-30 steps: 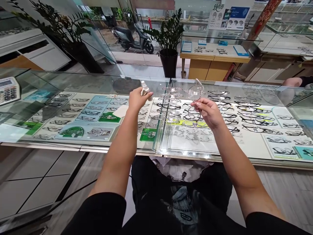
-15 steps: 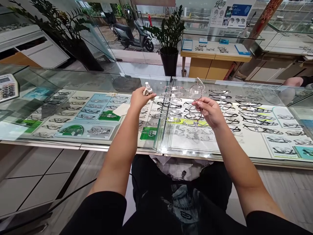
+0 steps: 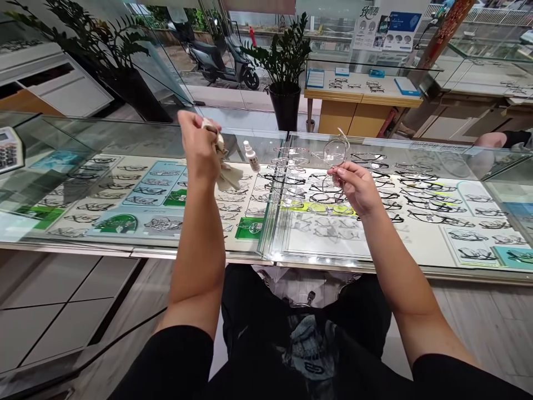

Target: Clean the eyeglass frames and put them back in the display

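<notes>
My left hand is raised above the glass counter, its fingers closed on a crumpled cream cloth that hangs down on its right side. A small white spray bottle stands upright on the counter to the right of the cloth, touched by neither hand. My right hand pinches a thin-rimmed pair of glasses, held up on edge over the counter with its round lenses one above the other.
Rows of glasses lie inside the glass display counter. At the far left sits a calculator. Behind the counter stand a potted plant and a wooden display table. A person's arm shows at the right.
My left hand has let go of the spray bottle, which now stands on the counter. That hand has moved up and left and now grips the cloth. My right hand still holds the glasses.
</notes>
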Demonstrator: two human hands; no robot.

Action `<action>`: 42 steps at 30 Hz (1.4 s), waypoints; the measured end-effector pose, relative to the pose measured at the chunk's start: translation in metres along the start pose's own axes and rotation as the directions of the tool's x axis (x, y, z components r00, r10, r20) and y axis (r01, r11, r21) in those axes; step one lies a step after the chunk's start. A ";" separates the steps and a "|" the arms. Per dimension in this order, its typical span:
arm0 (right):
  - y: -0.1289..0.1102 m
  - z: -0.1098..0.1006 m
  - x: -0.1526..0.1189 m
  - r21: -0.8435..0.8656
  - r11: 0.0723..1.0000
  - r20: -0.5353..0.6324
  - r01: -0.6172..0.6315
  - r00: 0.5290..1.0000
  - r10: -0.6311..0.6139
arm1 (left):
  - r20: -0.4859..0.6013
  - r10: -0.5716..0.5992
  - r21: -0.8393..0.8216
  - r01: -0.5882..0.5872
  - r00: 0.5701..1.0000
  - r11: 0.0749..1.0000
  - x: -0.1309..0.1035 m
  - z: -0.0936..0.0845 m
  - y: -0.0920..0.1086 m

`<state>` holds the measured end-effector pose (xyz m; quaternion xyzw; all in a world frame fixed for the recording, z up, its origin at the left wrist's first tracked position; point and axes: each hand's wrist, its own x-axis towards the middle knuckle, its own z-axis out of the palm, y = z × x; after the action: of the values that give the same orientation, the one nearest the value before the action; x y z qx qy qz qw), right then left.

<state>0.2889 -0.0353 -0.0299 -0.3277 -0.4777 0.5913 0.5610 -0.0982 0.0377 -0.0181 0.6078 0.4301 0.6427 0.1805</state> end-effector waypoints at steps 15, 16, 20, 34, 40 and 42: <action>-0.013 -0.004 0.001 0.045 0.999 -0.033 0.014 0.999 -0.012 | 0.198 0.173 0.089 -0.194 0.965 0.977 -0.058 0.079 0.147; -0.014 -0.004 0.000 0.047 0.999 -0.032 0.011 0.999 -0.010 | 0.191 0.170 0.113 -0.194 0.967 0.975 -0.059 0.081 0.150; -0.014 -0.004 -0.001 0.097 0.995 -0.024 0.010 1.000 -0.008 | 0.244 0.031 0.210 -0.084 0.969 0.974 -0.059 0.097 0.153; -0.006 0.004 -0.002 0.250 0.967 -0.014 -0.050 0.998 0.055 | 0.399 -0.165 -0.016 0.187 0.902 0.982 -0.096 0.153 0.085; 0.004 0.010 0.000 0.107 0.994 -0.101 -0.020 0.994 0.031 | 0.489 -0.097 -0.083 0.157 0.867 0.984 -0.101 0.153 0.083; 0.005 0.009 0.001 0.068 0.998 -0.134 0.003 0.991 0.006 | 0.495 -0.105 -0.087 0.170 0.863 0.982 -0.100 0.152 0.084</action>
<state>0.2793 -0.0354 -0.0312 -0.3478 -0.4180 0.5843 0.6024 0.0889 -0.0350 -0.0324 0.7050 0.3709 0.4803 0.3669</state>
